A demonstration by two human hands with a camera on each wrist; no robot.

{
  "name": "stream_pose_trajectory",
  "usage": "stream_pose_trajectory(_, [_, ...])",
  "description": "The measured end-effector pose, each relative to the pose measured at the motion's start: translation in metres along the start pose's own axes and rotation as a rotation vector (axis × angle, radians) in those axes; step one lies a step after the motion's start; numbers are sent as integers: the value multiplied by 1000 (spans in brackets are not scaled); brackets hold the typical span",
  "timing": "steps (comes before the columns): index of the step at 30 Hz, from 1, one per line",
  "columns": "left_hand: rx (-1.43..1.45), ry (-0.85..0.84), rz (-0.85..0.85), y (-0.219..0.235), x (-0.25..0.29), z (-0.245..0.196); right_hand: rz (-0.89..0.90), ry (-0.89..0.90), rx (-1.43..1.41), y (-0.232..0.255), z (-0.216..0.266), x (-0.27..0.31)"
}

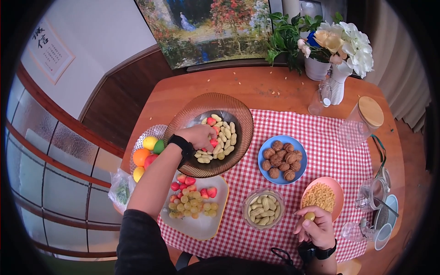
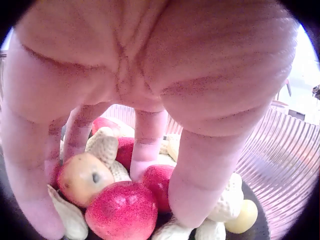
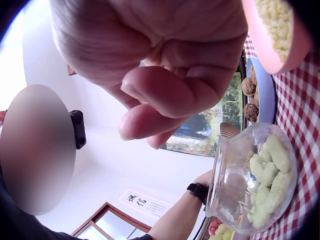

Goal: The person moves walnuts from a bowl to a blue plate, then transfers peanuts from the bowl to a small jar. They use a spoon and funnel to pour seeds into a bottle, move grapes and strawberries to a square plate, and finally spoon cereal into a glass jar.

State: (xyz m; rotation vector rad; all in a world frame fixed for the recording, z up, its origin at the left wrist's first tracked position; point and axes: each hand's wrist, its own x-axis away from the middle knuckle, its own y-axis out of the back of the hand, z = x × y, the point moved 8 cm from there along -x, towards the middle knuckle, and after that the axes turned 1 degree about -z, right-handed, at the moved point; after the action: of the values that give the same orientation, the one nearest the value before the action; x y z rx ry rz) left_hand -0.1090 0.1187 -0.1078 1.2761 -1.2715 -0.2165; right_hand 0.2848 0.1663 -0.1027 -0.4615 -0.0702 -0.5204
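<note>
Some red fruit (image 2: 156, 182) touches the left hand (image 1: 198, 136), fingers spread; the bowl (image 1: 242, 114) sits ten o'clock from the plate (image 1: 284, 138). At five, the right hand (image 1: 319, 229) pinches a grape (image 1: 310, 216).

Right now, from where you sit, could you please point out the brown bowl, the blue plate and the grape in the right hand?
Brown bowl (image 1: 242, 123): head view, on its ribbed rim.
Blue plate (image 1: 267, 144): head view, on its bare edge.
Grape (image 1: 310, 216): head view, on its exposed middle.
</note>
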Motion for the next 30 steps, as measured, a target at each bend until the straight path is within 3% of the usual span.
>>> stream_pose_trajectory(12, [318, -21, 2, 9, 13, 12, -7, -11, 7, -1, -2, -3])
stream_pose_trajectory(18, [638, -40, -49, 25, 71, 1, -22, -8, 35, 0, -2, -2])
stream_pose_trajectory(20, [967, -193, -8, 21, 93, 2, -29, -7, 36, 1, -3, -1])
stream_pose_trajectory(24, [911, -254, -105, 1, 140, 23, -20, -1, 53, -1, -3, -1])
stream_pose_trajectory(27, [1015, -146, -86, -26, 174, 38, -11, 15, 58, -3, -3, -1])
stream_pose_trajectory(28, [1014, -224, -166, -32, 176, 45, -6, 28, 61, -4, -3, -1])
stream_pose_trajectory(30, [1051, -129, -230, -43, 188, 57, -4, 40, 70, -8, -1, 0])
